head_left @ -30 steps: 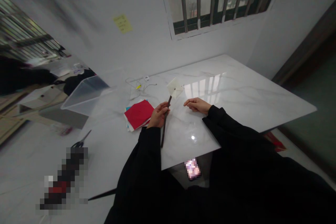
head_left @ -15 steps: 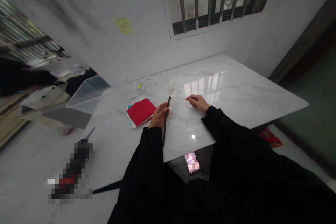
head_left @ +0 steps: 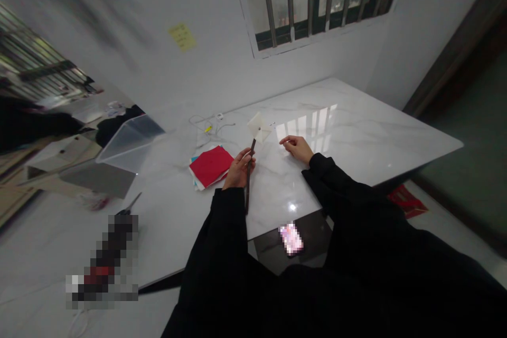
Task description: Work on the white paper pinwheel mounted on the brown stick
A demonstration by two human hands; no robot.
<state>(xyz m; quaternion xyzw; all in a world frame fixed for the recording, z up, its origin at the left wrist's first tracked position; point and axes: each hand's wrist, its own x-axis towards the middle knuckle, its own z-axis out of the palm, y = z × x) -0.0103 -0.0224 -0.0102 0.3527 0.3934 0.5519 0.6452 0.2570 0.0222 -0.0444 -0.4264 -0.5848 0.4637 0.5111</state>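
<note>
My left hand (head_left: 238, 170) grips a thin dark stick (head_left: 248, 179) upright, with its lower end reaching below the fist. A small square of white paper (head_left: 258, 128) sits at the stick's top end, a little above my left hand. My right hand (head_left: 298, 149) rests on the white marble table (head_left: 356, 132) to the right of the stick, with its fingers loosely curled and nothing in them. Both forearms are in black sleeves. A red paper stack (head_left: 211, 167) lies just left of my left hand, not touching it.
A clear plastic box (head_left: 130, 142) stands at the table's far left edge, near a white cable (head_left: 209, 129). Scissors (head_left: 131, 204) and a pixelated object (head_left: 105, 261) lie lower left. A pixelated phone (head_left: 291, 238) lies below the table's near edge.
The stick has turned more upright in my left hand, and the paper square has shifted left. The whole view has drifted slightly, with the window and table moving left.
</note>
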